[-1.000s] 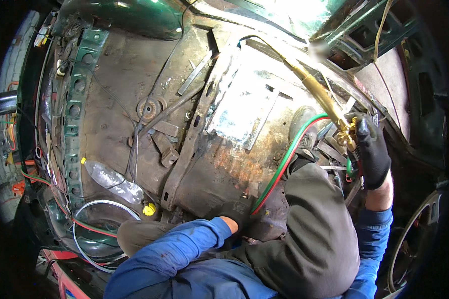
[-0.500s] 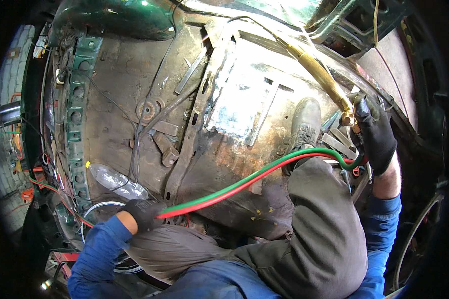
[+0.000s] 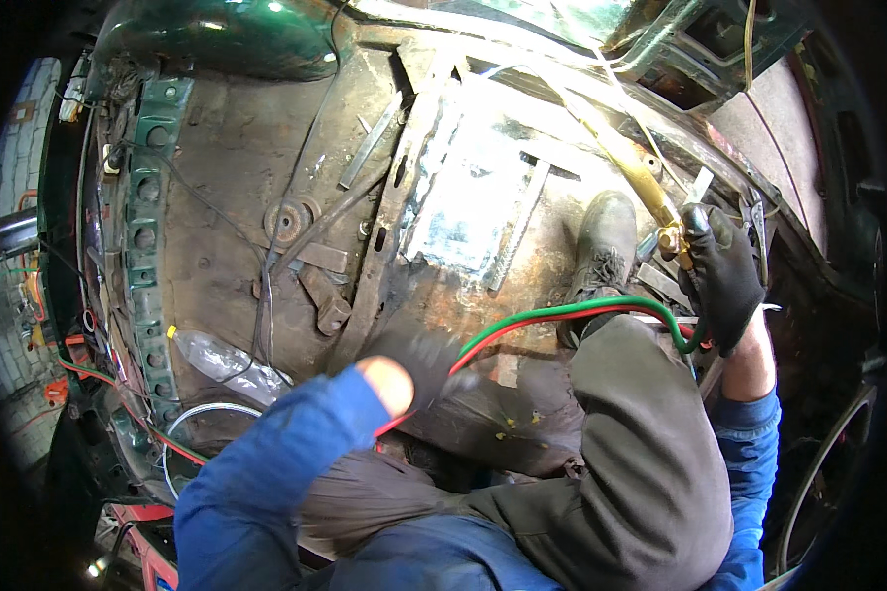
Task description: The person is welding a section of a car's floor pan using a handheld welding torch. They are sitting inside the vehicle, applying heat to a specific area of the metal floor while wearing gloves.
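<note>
My right hand [image 3: 724,266], in a black glove, grips the valve end of a long brass gas torch [image 3: 621,158], whose thin bent neck points to the upper left. From the torch's lower end a green hose [image 3: 552,309] and a red hose [image 3: 503,327] curve across to my left. My gloved left hand [image 3: 419,369] is over the paired hoses near my knees. Its fingers are smeared by motion, so I cannot tell whether they close on the hoses. Ahead lies a brightly lit metal patch [image 3: 463,212] on the rusty floor panel.
A T-shaped steel piece [image 3: 524,222] lies on the patch. Further left are round metal discs [image 3: 291,219], a flat bar [image 3: 373,148], dark cables [image 3: 264,286] and a clear plastic bottle [image 3: 222,364]. My boot [image 3: 604,241] stands below the torch; loose metal pieces [image 3: 665,284] lie beside it.
My left hand has moved right and slightly up along the hoses, toward the middle. My right hand and the torch's valve end have shifted slightly left and down.
</note>
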Tool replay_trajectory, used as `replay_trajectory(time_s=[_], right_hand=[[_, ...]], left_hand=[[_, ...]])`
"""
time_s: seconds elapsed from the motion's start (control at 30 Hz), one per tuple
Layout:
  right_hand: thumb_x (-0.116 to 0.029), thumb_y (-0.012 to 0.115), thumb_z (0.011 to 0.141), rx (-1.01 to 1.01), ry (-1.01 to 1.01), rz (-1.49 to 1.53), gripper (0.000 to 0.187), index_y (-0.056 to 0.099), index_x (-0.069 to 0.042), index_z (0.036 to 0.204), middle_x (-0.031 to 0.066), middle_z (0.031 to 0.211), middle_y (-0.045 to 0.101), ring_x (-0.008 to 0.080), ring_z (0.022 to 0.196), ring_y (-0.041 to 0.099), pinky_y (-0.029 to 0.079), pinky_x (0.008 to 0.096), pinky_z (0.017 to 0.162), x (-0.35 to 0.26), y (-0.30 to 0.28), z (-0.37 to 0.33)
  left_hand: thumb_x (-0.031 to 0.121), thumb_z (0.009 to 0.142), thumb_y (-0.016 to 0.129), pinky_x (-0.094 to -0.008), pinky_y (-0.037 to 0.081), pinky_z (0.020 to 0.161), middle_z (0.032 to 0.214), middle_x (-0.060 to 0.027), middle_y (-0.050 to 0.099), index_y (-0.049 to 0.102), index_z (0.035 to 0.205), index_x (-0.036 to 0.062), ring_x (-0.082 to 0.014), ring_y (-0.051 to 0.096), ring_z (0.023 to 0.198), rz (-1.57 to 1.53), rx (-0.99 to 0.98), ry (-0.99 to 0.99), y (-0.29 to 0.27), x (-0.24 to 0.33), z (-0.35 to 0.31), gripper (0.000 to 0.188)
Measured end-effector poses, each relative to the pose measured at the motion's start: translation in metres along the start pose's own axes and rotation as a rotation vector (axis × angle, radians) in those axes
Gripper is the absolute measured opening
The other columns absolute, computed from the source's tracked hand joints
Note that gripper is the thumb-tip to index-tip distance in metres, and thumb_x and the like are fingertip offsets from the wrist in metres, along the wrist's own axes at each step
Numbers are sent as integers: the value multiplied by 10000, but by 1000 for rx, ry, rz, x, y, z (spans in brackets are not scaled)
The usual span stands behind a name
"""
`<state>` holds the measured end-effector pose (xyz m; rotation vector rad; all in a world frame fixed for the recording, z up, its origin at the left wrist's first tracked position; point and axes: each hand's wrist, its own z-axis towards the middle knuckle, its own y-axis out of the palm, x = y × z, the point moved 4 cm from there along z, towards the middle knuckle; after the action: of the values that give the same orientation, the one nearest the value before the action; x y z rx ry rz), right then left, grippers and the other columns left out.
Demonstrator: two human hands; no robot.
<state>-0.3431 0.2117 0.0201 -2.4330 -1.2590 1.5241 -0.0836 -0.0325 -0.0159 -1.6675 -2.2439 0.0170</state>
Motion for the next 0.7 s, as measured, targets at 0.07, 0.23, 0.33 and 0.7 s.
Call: replay_trajectory(time_s=[0.07, 0.23, 0.33, 0.7], right_hand=[[-517, 579, 1085, 26, -45, -8, 504, 605, -44, 914, 1, 727, 536, 104, 617, 454, 397, 308, 562, 9, 3, 9], [-503, 564, 1093, 35, -176, -58, 538, 624, -10, 886, 68, 725, 568, 176, 665, 474, 429, 392, 627, 25, 11, 24], [-497, 506, 1119, -48, -108, -67, 531, 650, -16, 947, 15, 760, 573, 116, 710, 496, 414, 324, 633, 26, 23, 27], [-386, 415, 1159, -121, -184, -337, 490, 683, 4, 1030, 122, 728, 579, 273, 698, 583, 482, 420, 668, 10, 25, 58]], left_hand=[[671, 1012, 518, -478, 540, 983, 1296, -216, 708, 626, 1395, 100, -368, 691, 1187, 82, 408, 51, -19, -7, 36, 696], [512, 1040, 588, -418, 571, 958, 1214, -254, 737, 590, 1455, 27, -349, 733, 1105, -678, 745, 325, -94, 20, 88, 639], [375, 1050, 604, -317, 564, 658, 1040, -134, 741, 596, 1406, 5, -139, 677, 778, -984, 866, 392, -118, 36, 114, 513], [130, 909, 781, -328, 583, 833, 1078, -170, 767, 587, 1245, -66, -203, 733, 949, -1524, 977, 519, -164, 47, 135, 434]])
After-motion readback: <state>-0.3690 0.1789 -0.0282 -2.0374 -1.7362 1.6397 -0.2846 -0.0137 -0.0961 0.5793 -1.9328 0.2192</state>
